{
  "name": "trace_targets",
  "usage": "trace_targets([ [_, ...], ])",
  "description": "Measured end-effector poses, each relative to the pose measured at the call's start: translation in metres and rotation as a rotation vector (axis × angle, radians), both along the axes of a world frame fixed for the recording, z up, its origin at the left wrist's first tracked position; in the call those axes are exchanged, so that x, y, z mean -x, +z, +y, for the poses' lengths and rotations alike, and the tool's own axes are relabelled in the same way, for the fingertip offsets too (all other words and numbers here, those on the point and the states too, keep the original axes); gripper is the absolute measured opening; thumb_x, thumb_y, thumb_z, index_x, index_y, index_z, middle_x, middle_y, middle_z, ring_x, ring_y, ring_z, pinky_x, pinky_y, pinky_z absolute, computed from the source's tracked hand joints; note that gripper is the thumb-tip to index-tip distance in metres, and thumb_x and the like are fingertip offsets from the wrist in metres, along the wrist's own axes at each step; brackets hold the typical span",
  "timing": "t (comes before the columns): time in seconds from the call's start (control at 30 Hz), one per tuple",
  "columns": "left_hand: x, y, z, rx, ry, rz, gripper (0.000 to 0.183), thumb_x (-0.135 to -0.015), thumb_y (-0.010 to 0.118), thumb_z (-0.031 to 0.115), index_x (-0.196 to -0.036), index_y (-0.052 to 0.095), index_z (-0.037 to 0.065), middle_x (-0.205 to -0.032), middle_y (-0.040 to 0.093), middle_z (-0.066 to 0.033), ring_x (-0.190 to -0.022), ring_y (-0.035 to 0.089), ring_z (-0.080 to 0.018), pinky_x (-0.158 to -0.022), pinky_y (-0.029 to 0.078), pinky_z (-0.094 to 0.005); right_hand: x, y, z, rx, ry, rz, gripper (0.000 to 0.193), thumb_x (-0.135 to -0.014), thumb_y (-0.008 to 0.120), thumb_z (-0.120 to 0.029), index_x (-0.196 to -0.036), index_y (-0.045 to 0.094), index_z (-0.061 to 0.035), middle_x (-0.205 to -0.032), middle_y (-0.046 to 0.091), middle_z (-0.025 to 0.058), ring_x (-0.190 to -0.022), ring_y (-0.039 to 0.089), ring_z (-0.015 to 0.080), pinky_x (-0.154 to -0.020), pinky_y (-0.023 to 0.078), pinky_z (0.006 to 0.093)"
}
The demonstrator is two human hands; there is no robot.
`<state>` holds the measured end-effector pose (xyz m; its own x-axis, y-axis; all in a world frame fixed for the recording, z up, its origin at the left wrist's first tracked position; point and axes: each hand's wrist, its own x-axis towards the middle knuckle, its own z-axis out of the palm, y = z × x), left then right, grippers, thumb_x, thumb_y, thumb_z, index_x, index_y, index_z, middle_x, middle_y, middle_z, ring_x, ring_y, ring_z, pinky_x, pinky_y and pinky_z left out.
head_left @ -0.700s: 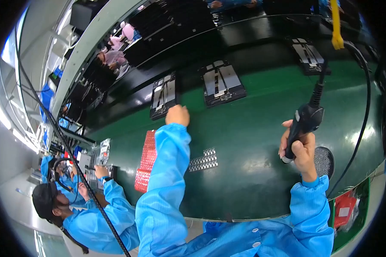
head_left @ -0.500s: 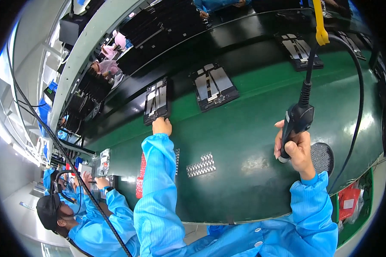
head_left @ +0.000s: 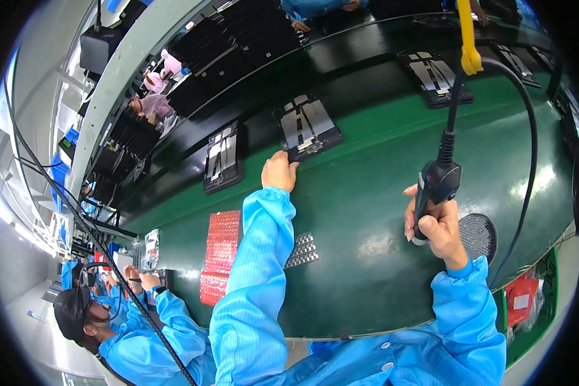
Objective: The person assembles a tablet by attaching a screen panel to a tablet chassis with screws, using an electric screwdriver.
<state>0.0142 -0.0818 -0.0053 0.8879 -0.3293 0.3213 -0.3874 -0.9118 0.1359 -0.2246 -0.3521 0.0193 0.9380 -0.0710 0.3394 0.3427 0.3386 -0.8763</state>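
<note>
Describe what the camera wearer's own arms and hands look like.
The left hand and right hand are bare, without gloves. Both arms are covered by loose, creased, bright blue long sleeves that narrow at the wrists.

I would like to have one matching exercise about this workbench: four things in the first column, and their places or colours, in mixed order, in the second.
Things:
1. Corded tool
2. Bubble-textured sheet
3. Left hand
4. Hanging strap

Places or colours:
A. Yellow
B. At the near edge of an opened flat device
C. Held in the right hand
D. Red

Right pairs: 1-C, 2-D, 3-B, 4-A
</note>
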Motion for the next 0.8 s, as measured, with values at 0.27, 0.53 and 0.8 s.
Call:
trace_targets([
  [0.27, 0.065, 0.012, -0.048, 0.048, -0.232, -0.079, 0.031, -0.083, 0.060, 0.016, -0.106, 0.060, -0.006, -0.114, 0.059, -0.0229, -0.104, 0.056, -0.0391, -0.095, 0.043, -0.0446, 0.000, -0.003, -0.006, 0.020, 0.033, -0.031, 0.061, -0.087, 0.055, -0.051, -0.114, 0.050, 0.0032, -0.073, 0.056, 0.0066, -0.057, 0.053, 0.0096, -0.052, 0.045, 0.0241],
  [0.53, 0.173, -0.025, -0.115, 0.265, -0.652, 0.109, 0.036, -0.085, 0.060, 0.017, -0.113, 0.055, -0.006, -0.123, 0.054, -0.0208, -0.119, 0.049, -0.0339, -0.101, 0.036, -0.0490, 0.000, -0.005, -0.008, 0.051, -0.037, -0.112, 0.058, -0.089, 0.051, -0.053, -0.106, 0.051, 0.0022, -0.070, 0.056, 0.0057, -0.056, 0.052, 0.0099, -0.051, 0.043, 0.0234],
  [0.8, 0.172, -0.036, -0.122, 0.305, -0.498, -0.015, 0.033, -0.086, 0.062, 0.016, -0.110, 0.059, -0.007, -0.120, 0.057, -0.0219, -0.118, 0.051, -0.0341, -0.103, 0.035, -0.0458, 0.014, 0.016, -0.074, -0.002, -0.335, -0.159, 0.075, -0.090, 0.027, -0.067, -0.114, 0.046, 0.0019, -0.069, 0.053, 0.0073, -0.051, 0.052, 0.0150, -0.051, 0.046, 0.0298],
])
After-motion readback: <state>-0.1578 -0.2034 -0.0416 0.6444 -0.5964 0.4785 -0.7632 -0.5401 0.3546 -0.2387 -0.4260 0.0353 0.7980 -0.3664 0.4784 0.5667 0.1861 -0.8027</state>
